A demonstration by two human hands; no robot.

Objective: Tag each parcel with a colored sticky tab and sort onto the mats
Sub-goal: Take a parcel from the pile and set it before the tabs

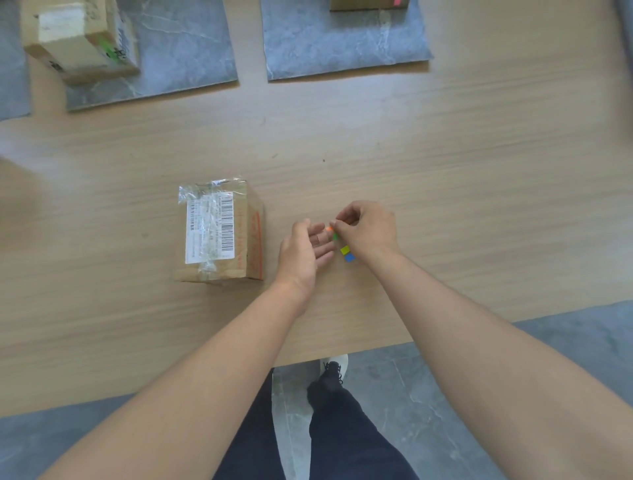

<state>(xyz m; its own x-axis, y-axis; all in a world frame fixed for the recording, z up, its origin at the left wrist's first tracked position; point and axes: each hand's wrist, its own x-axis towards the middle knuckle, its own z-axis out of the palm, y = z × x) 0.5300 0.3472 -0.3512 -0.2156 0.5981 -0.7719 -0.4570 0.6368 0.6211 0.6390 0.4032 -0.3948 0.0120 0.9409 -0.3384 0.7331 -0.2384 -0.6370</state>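
Note:
A brown cardboard parcel with a barcode label and clear tape lies on the wooden table, left of my hands. A small pad of sticky tabs in green, yellow and blue lies on the table under my hands. My right hand pinches an orange tab at its fingertips. Just left of it my left hand is held with relaxed, nearly straight fingers that reach toward the tab. Another parcel with a green tab stands on the left grey mat. A third parcel with a pink tab sits on the right mat.
The edge of a further grey mat shows at the far left. The table's near edge runs just in front of my legs, with grey floor below.

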